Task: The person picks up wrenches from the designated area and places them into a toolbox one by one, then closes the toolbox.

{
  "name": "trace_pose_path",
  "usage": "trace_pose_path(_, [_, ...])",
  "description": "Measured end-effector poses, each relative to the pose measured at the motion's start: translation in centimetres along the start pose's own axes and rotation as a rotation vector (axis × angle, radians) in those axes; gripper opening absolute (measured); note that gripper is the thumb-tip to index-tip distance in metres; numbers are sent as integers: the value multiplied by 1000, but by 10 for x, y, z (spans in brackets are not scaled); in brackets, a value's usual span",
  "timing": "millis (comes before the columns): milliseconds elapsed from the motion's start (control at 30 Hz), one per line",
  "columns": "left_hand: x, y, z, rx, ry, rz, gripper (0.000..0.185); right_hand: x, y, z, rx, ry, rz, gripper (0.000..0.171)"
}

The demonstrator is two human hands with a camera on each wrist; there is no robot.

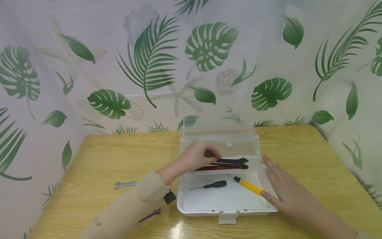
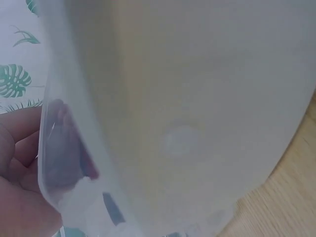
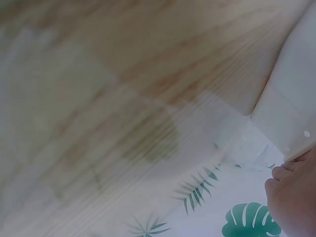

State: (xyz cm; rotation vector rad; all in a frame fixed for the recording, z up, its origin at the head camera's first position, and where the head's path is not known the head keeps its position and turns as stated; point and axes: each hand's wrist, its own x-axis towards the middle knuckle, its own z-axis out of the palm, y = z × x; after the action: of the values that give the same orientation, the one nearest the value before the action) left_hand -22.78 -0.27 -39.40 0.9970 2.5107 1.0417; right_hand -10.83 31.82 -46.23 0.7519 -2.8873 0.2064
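Left hand (image 1: 200, 154): fingers pinching black metal open-ended wrench (image 1: 231, 161) at their tips; likely stiff, slick, best held mid-shank. Right hand (image 1: 287, 189): fingers extended against white plastic toolbox (image 1: 215, 201).

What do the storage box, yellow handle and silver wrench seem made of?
Storage box: likely plastic, milky white; its raised lid is see-through.
Yellow handle: probably smooth plastic, evenly bright.
Silver wrench: apparently bare metal, grey with a dull sheen.
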Motion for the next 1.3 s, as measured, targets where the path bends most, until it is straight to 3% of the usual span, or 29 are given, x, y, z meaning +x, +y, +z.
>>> trace_pose_path(233, [-6,-4,-8,-9,12,17,12,1,-1,-3,19,-42,43,90])
trace_pose_path(433, [-19,-9,-16,-25,32,23,12,0,1,0,-3,24,-13,90])
trace_pose_path(700, [-46,-17,-29,-65,73,-14,12,0,1,1,0,36,-29,91])
trace_pose_path(867, [-64,-23,-37,-24,105,-39,11,0,1,1,0,32,-23,91])
trace_pose_path(1300, [-105,-53,-49,-3,210,-110,11,-1,1,3,-1,49,-36,90])
